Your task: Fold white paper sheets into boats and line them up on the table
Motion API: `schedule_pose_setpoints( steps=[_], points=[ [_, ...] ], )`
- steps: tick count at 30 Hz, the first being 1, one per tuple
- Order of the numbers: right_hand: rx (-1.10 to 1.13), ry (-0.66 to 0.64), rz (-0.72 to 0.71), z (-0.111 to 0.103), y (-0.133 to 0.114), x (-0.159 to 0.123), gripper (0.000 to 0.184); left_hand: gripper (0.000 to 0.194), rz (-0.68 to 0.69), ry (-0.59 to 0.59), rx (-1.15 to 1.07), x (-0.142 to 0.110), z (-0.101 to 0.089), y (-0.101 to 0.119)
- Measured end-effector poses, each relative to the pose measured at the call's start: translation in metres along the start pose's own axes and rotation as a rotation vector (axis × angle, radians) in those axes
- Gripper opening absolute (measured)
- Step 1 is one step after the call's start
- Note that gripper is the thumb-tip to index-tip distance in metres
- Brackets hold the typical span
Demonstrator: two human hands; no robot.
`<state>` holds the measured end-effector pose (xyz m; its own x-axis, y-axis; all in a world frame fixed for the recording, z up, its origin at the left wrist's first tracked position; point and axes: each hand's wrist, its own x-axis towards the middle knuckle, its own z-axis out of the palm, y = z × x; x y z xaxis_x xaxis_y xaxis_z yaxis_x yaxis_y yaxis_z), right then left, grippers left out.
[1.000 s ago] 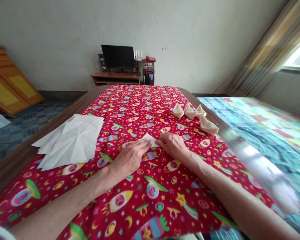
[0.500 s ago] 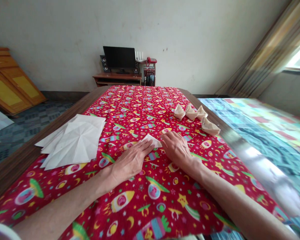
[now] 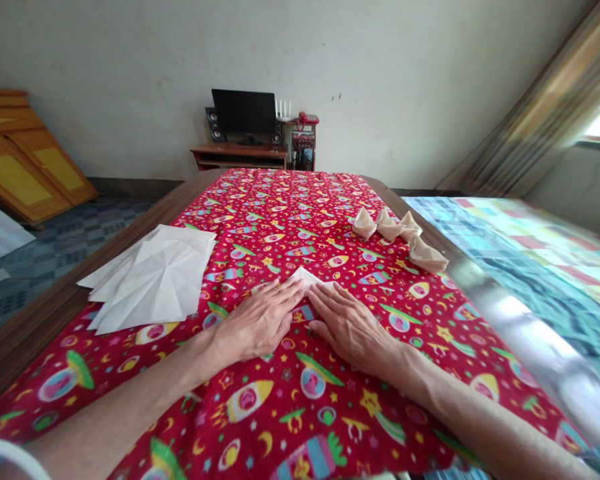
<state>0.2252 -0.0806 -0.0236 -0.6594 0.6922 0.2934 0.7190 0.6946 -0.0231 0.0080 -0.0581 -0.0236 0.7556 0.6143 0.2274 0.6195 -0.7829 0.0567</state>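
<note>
A small folded white paper [image 3: 304, 276] lies on the red patterned tablecloth [image 3: 290, 200] in the middle of the table. My left hand [image 3: 263, 316] lies flat on the paper's left part, fingers stretched out. My right hand [image 3: 347, 323] lies flat beside it, its fingertips on the paper's near right edge. Most of the paper is hidden under both hands; only its far corner shows.
A stack of creased white sheets [image 3: 153, 278] lies on the left of the cloth. Several folded cream paper shapes [image 3: 403, 235] sit at the right by the table edge. A desk with a monitor [image 3: 245, 113] stands at the far wall. A bed with a patterned cover [image 3: 530, 260] is on the right.
My right hand has slid back toward me and flattened, moving off the paper's right side to its near edge. My left hand stayed pressing on the paper. The camera shifted slightly.
</note>
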Motion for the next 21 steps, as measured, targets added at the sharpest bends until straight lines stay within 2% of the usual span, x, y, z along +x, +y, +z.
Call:
schedule_pose_setpoints(
  steps=[6,10,21],
  points=[
    [-0.077,0.078,-0.007,-0.001,0.006,-0.003,0.041,0.043,0.001,-0.003,0.071,-0.005,-0.003,-0.003],
    [-0.120,0.086,0.023,0.000,0.011,-0.005,0.042,0.041,-0.015,0.022,0.066,-0.010,-0.003,-0.005],
    [-0.218,0.038,0.029,-0.004,0.013,-0.004,0.032,0.038,-0.062,0.110,0.082,-0.032,-0.003,-0.016]
  ],
)
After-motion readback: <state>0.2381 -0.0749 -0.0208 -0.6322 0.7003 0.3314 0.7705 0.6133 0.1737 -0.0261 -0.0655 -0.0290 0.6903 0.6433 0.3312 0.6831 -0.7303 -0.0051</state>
